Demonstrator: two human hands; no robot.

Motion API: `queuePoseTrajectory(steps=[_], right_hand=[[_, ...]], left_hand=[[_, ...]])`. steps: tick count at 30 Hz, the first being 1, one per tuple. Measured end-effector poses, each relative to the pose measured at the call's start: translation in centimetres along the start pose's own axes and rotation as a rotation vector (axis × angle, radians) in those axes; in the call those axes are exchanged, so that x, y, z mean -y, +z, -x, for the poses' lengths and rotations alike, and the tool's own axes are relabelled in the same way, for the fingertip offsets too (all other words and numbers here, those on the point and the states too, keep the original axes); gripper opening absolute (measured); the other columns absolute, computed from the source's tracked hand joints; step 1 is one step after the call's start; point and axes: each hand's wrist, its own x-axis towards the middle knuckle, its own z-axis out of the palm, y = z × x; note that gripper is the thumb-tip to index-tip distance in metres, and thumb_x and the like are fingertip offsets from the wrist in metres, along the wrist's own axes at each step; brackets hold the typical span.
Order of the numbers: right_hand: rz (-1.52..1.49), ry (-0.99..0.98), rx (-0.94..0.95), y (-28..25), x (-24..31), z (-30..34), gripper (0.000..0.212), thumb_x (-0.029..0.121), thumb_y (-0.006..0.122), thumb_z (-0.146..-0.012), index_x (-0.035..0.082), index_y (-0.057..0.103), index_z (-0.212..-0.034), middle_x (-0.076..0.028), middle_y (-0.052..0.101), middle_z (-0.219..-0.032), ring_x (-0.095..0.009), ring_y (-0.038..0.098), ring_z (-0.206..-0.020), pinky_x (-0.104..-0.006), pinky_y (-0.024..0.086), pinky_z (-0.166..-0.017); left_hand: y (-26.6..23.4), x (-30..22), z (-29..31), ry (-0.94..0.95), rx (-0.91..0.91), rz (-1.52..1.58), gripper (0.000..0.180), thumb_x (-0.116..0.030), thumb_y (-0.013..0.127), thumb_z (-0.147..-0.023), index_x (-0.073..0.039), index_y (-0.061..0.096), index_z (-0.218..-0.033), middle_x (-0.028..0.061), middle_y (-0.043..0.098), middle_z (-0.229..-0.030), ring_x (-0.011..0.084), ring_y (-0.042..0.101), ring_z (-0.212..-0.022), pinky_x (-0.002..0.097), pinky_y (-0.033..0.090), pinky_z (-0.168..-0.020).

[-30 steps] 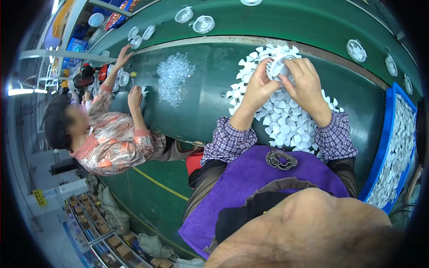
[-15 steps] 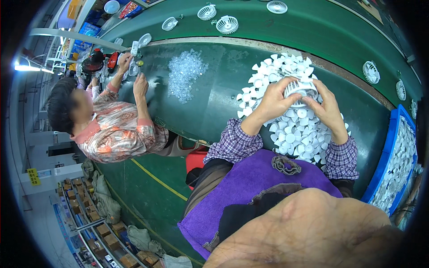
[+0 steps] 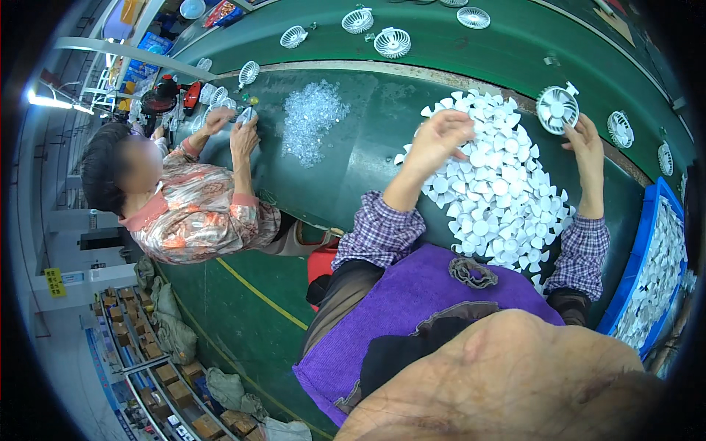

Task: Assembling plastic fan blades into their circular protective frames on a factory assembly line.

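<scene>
Right, the right hand (image 3: 587,153) was at the lower rim of a white fan (image 3: 557,110), blades visible inside its round cage, at the bench's far edge by the green belt (image 3: 500,55). Fingertips met or nearly met the rim; couldn't tell whether they pinched it. Left hand (image 3: 440,144): fingers loosely spread, slightly curled, nothing seen in them, above the near-left side of the loose white blade pieces (image 3: 501,187); contact with the heap unclear. Step in hand, my read: setting a bladed fan onto the belt. Next move probably called for a clean release without tipping the fan, right-hand fingers clear of the cage. Other fans (image 3: 392,42) lay along the belt; blue tray (image 3: 630,253) stood on the right.
</scene>
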Motion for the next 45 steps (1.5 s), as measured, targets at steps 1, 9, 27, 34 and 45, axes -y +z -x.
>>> queuePoseTrajectory(steps=[1, 9, 27, 34, 45], right_hand=[[0.089, 0.0, -0.113, -1.7, -2.0, -0.7, 0.043, 0.018, 0.063, -0.087, -0.001, 0.051, -0.123, -0.008, 0.064, -0.106, -0.011, 0.061, -0.087, -0.0222, 0.047, -0.066], [0.256, 0.099, -0.018, -6.4, -7.3, 0.5, 0.02, 0.022, 0.061, -0.089, 0.003, 0.063, -0.084, 0.001, 0.055, -0.067, -0.006, 0.049, -0.061, -0.0208, 0.038, -0.056], [0.453, -0.021, -0.058, -6.9, -10.0, 2.0, 0.016, 0.015, 0.06, -0.088, 0.0, 0.061, -0.092, -0.004, 0.06, -0.079, -0.009, 0.054, -0.076, -0.0229, 0.043, -0.07], [0.385, -0.128, -0.088, -6.2, -8.0, 1.6, 0.016, 0.017, 0.062, -0.086, 0.001, 0.061, -0.09, -0.005, 0.06, -0.077, -0.01, 0.054, -0.071, -0.025, 0.045, -0.067], [0.525, -0.171, 0.05, -5.2, -4.1, 6.0, 0.012, 0.011, 0.064, -0.084, 0.002, 0.063, -0.092, -0.004, 0.055, -0.079, -0.012, 0.051, -0.07, -0.025, 0.042, -0.062]], left_hand=[[-1.1, -0.4, -0.5, -0.002, -0.063, -0.028, 0.029, -0.011, 0.064, -0.086, 0.001, 0.054, -0.111, 0.0145, 0.063, -0.107, 0.0201, 0.065, -0.09, 0.0282, 0.055, -0.057], [-13.1, -0.6, -8.9, -0.059, -0.508, -0.098, 0.026, -0.011, 0.063, -0.084, 0.0, 0.053, -0.106, 0.0098, 0.061, -0.096, 0.0222, 0.064, -0.087, 0.0343, 0.056, -0.063], [-14.8, 1.2, -19.2, -0.124, -0.493, 0.042, 0.025, -0.008, 0.05, -0.085, 0.002, 0.05, -0.107, 0.0163, 0.063, -0.091, 0.0276, 0.067, -0.071, 0.0359, 0.057, -0.051], [-12.8, 0.9, -9.9, -0.054, -0.052, 0.357, 0.05, 0.0, 0.051, -0.069, -0.002, 0.048, -0.118, 0.018, 0.059, -0.113, 0.0405, 0.057, -0.108, 0.0477, 0.056, -0.071], [-5.4, 1.8, -1.3, -0.069, -0.01, 0.422, 0.04, -0.002, 0.051, -0.082, 0.007, 0.046, -0.12, 0.0217, 0.06, -0.11, 0.0357, 0.063, -0.097, 0.0436, 0.062, -0.064]])
